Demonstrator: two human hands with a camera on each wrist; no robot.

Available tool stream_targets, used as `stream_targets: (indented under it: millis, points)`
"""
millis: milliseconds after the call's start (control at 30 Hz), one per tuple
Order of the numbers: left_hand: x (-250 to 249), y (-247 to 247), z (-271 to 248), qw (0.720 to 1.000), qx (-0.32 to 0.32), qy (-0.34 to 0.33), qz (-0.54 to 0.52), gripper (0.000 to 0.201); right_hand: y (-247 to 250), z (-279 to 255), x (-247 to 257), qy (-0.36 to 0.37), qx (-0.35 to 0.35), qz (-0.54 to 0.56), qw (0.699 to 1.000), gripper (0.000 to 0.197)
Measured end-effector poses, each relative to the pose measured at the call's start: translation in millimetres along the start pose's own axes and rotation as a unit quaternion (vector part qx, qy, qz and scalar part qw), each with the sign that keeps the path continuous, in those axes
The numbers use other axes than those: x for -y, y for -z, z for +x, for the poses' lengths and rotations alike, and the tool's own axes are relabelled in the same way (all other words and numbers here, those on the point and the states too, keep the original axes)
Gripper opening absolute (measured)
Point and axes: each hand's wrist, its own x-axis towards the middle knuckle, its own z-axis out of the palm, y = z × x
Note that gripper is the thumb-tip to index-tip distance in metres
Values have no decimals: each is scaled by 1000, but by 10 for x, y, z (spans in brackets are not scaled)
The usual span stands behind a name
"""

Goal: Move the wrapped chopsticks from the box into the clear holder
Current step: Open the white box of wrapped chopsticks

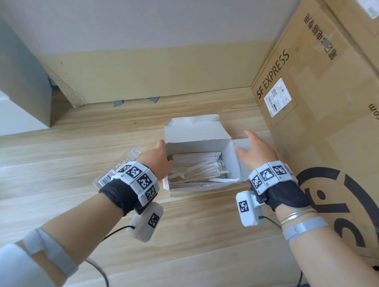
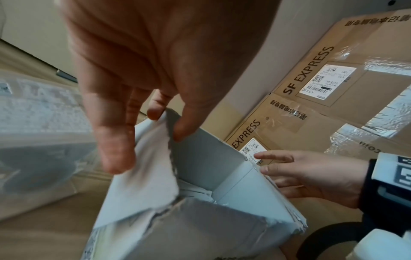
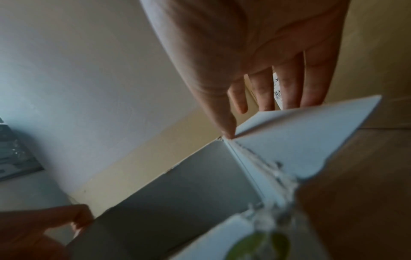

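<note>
An open white box stands mid-table, with several paper-wrapped chopsticks lying flat inside; a few wrappers also show in the left wrist view. My left hand is at the box's left side. There, thumb and fingers pinch the torn left flap. At the right flap, my right hand touches with straight, spread fingers. The clear holder lies on its side just left of the box, mostly hidden under my left wrist; it looks blurred in the left wrist view.
Large SF Express cartons stand close against the box's right side. A cardboard sheet leans on the wall behind. The wooden tabletop stretches out to the left and toward me.
</note>
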Motion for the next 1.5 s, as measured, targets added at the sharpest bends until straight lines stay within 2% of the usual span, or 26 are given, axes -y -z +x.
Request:
stream_targets:
  millis: [100, 233, 300, 467, 567, 667, 833, 1000, 1200, 1333, 1500]
  points:
    - [-28, -29, 17, 999, -7, 2, -38, 21, -126, -9, -8, 7, 23, -13, 1000, 50]
    - [-104, -54, 33, 998, -16, -2, -58, 23, -217, 15, -55, 12, -5, -27, 1000, 24]
    - [-141, -64, 38, 998, -9, -3, -66, 25, -210, 26, -89, 6, -15, -31, 999, 19]
    - [-162, -87, 20, 996, -5, 4, -91, 23, -168, 1, -103, 4, -18, 9, 1000, 43]
    - [-118, -74, -20, 995, 1, 1, -98, 20, -157, -80, 5, 14, -48, 38, 998, 53]
    - [-55, -33, -57, 994, -1, -2, -109, 21, -230, -159, 186, 40, -64, 59, 995, 52]
    - [115, 41, -31, 990, -16, -9, -139, 22, -432, -291, 625, 86, -12, 116, 990, 41]
    - [358, 178, 32, 990, -64, -12, -122, 23, -638, -459, 1104, 115, 9, 155, 981, 34]
    - [739, 277, 56, 991, -111, 5, -75, 28, -913, -466, 1461, 93, 61, 148, 983, 37]
    - [936, 280, 103, 994, -77, 30, -64, 36, -997, -467, 1557, 84, 102, 104, 986, 42]
    - [1064, 234, 146, 993, -10, 39, -111, 41, -1036, -455, 1650, 72, 137, 54, 987, 50]
